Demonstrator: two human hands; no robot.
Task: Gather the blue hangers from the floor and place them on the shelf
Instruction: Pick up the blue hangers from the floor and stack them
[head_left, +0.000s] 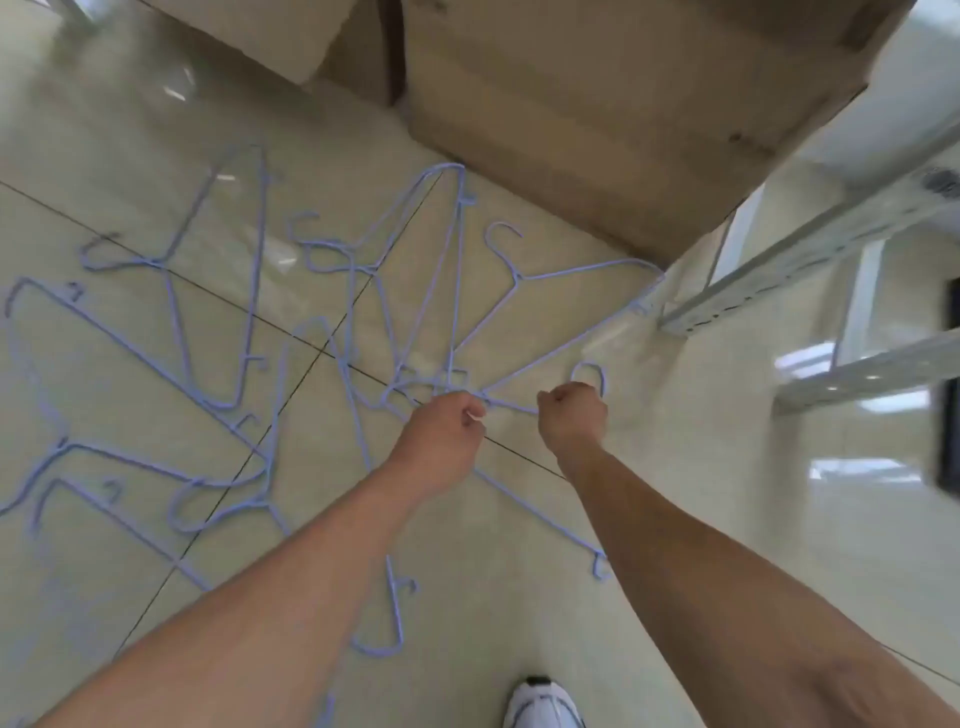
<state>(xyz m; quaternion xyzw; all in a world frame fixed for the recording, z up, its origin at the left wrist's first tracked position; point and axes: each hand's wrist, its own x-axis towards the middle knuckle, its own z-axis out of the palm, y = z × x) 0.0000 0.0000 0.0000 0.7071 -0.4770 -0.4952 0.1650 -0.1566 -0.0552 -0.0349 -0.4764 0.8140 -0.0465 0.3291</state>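
Observation:
Several thin blue hangers (249, 291) lie scattered and overlapping on the glossy tiled floor, mostly left of centre. My left hand (447, 431) is closed on the wires of a hanger where a few of them cross. My right hand (571, 415) is closed on a blue hanger near its hook (589, 374), and that hanger's wire runs down under my right forearm to an end at the lower right (600, 569). A thin blue wire stretches between the two fists. Another hanger (571, 273) lies just beyond my hands, against a box.
Two large cardboard boxes (623, 104) stand on the floor directly ahead. A grey metal shelf frame (810, 254) rises at the right with a white object on it. My white shoe (543, 704) is at the bottom edge. A dark panel sits at the far right.

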